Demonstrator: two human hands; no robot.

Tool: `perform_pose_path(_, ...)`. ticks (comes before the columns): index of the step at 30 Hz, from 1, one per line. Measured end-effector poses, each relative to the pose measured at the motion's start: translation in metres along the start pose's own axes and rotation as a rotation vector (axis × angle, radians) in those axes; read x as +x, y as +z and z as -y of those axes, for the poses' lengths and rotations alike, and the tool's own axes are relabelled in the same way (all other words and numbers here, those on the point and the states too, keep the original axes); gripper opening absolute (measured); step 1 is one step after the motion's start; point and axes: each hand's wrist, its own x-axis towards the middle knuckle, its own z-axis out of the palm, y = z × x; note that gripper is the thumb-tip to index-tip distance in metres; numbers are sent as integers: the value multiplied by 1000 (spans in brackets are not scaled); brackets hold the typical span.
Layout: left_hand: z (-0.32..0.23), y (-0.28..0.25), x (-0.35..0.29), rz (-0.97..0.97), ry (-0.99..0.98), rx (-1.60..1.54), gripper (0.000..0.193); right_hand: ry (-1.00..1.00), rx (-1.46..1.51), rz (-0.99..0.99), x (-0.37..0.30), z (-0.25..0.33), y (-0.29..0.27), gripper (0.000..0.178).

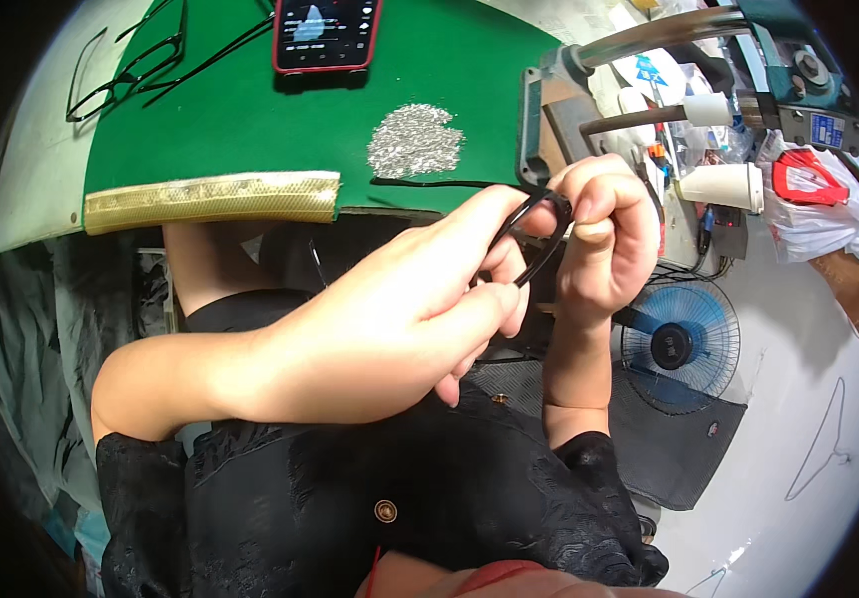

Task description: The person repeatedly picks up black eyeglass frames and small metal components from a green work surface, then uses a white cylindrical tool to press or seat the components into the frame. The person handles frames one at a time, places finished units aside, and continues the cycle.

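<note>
A pair of black-framed eyeglasses [562,207] is held up between my hands, just past the front edge of the bench. My left hand [389,319] grips the frame with its fingers curled around a rim. At the corner of that frame, my right hand [614,234] is closed in a pinch; any small part between its fingertips is too small to make out. A thin black temple arm [429,182] reaches left from behind my left hand. Beyond it, a pile of small silvery metal pieces [416,145] lies on the green mat [220,110].
More black glasses frames [130,78] lie at the far left near a phone in a red case [325,40]. Gold trim [215,199] lines the bench edge. A metal machine [549,120], a paper cup [723,186] and a plastic bag [823,214] stand right. Below is a fan [674,347].
</note>
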Motion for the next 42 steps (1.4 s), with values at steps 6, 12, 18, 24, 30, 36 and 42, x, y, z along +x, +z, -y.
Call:
perform_pose_path(6, 5, 0, 2, 12, -6, 77, 44, -10, -52, -67, -2, -2, 0, 23)
perform_pose_path(12, 3, 0, 4, 23, -43, 103, 44, -56, -131, -78, -2, -2, -1, 21)
perform_pose_path(18, 4, 1, 4, 24, -16, 190, 43, -1, -80, -123, -6, -1, 0, 24)
perform_pose_path(24, 2, 1, 3, 41, -68, 5, 43, -32, -72, -126, -6, -3, 2, 26)
perform_pose_path(30, 1, 1, 4, 38, -61, 100, 44, 63, 63, -141, -10, -1, 5, 26)
perform_pose_path(36, 1, -2, 6, 78, -46, -167, 44, 89, 184, -165, -10, -3, 8, 28)
perform_pose_path(42, 2, -3, 3, 71, -44, -121, 44, 41, 83, -90, -5, -3, 0, 29)
